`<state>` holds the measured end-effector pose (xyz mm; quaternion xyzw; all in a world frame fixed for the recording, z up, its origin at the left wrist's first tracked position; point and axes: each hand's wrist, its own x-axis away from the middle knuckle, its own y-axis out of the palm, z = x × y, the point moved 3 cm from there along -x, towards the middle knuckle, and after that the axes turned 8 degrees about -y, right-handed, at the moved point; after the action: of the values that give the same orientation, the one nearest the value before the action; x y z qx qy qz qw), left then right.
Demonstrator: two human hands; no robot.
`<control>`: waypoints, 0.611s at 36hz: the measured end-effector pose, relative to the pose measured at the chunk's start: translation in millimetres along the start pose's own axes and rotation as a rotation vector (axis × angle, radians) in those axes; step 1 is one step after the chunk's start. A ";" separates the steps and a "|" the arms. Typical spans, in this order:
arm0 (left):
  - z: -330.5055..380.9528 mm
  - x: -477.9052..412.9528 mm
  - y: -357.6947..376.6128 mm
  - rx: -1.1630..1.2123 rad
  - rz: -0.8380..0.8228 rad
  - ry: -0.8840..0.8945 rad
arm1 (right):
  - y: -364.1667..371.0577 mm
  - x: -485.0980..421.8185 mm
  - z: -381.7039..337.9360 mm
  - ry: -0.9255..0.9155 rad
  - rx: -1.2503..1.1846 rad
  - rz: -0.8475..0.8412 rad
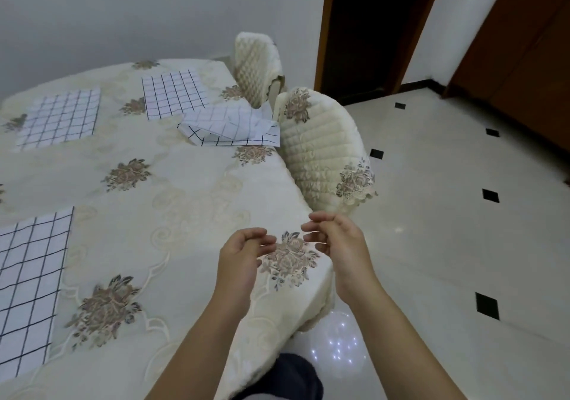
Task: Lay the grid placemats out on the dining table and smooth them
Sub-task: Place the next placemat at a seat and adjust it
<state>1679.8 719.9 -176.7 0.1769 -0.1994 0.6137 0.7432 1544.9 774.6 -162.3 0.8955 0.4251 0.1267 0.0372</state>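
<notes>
Three white placemats with black grid lines lie flat on the cream flowered tablecloth (185,202): one at the near left (29,288), one at the far left (60,117), one at the far middle (174,94). A crumpled pile of folded grid placemats (229,128) rests at the table's right edge beside a chair. My left hand (242,257) and my right hand (337,245) hover over the near right corner of the table, fingers loosely curled and facing each other, holding nothing.
Two chairs with quilted cream covers stand along the table's right side, the near one (324,150) and the far one (257,60). To the right is a glossy tiled floor (462,214) with small black squares. A dark doorway (364,29) opens behind.
</notes>
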 end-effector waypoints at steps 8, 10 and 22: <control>29.0 -59.8 29.6 0.068 0.028 -0.026 | 17.5 -77.3 -15.1 0.018 0.118 -0.104; 38.6 -73.7 36.0 0.084 0.040 -0.018 | 24.2 -98.0 -18.2 0.025 0.145 -0.123; 61.7 -114.2 36.1 0.134 0.155 -0.016 | 63.2 -158.6 -14.1 0.085 0.206 -0.308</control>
<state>1620.3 599.2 -181.7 0.2151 -0.1771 0.6797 0.6785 1492.6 611.6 -168.7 0.8128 0.5689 0.1130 -0.0539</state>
